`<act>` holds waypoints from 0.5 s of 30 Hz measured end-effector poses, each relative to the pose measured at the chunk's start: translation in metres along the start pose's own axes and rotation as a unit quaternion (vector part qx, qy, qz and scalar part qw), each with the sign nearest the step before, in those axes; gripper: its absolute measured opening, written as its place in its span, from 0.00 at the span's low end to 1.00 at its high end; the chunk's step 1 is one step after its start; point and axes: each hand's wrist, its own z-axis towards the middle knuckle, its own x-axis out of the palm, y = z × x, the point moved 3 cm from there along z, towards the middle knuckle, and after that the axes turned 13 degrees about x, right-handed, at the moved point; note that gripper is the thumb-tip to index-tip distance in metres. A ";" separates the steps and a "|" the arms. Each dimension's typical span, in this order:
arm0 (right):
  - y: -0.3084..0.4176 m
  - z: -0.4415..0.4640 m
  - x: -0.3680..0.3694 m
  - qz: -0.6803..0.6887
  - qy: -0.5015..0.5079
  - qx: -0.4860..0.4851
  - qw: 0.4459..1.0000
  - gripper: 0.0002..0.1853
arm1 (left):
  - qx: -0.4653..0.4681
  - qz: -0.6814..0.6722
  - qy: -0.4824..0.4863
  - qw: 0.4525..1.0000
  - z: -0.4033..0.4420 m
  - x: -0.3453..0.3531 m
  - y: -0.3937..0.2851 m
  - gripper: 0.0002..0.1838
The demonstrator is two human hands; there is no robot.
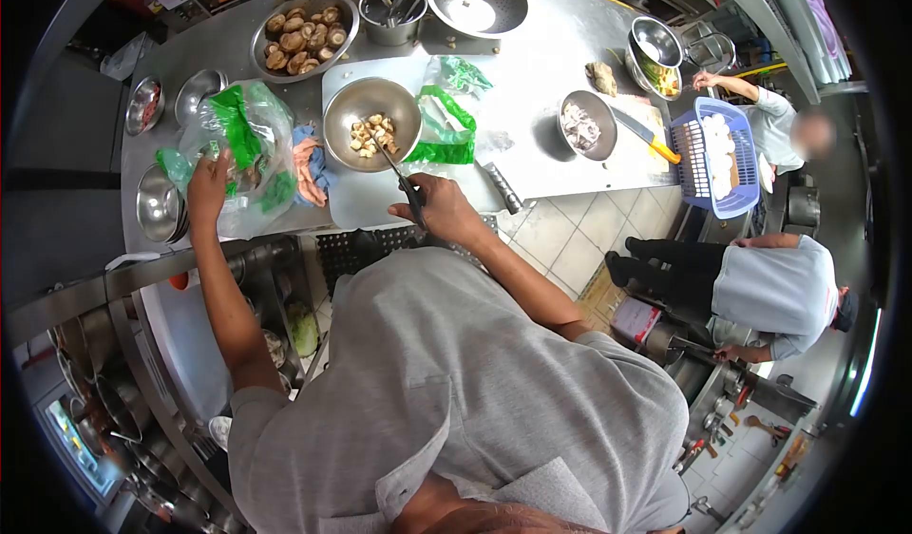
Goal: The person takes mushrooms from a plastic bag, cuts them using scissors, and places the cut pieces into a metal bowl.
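Observation:
My right hand (439,209) is closed around the black handles of a pair of scissors (407,184). The blades reach into a steel bowl (408,97) holding pale and brown cut pieces (369,136). On the left, my left hand (208,190) has its fingers at the side of a clear and green plastic bag (237,135); its fingertips are partly hidden by the plastic. Dark contents show inside the bag. Between the bag and the bowl lie pink and blue cloths (310,168). A second green and clear bag (445,127) is right of the bowl.
A large bowl of mushrooms (304,38) sits behind. Rightward are a bowl of pale strips (588,125), an orange-handled knife (655,143) and a blue basket (708,116). Small bowls (160,203) stand far left. Two other people, one in a grey shirt (774,285), are at the right.

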 end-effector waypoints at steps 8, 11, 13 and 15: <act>-0.005 0.000 0.001 0.005 0.004 -0.028 1.000 0.28 | -0.193 -0.582 -0.026 0.790 -0.019 0.008 -0.034 0.25; 0.011 -0.009 0.004 -0.049 -0.022 -0.073 0.996 0.28 | -0.215 -0.632 -0.114 0.735 -0.028 0.037 -0.068 0.26; 0.027 -0.018 0.003 -0.095 -0.013 -0.071 0.993 0.28 | -0.186 -0.635 -0.118 0.741 -0.034 0.053 -0.084 0.27; 0.028 -0.018 0.007 -0.120 -0.027 -0.117 0.986 0.29 | -0.157 -0.643 -0.112 0.741 -0.035 0.070 -0.105 0.28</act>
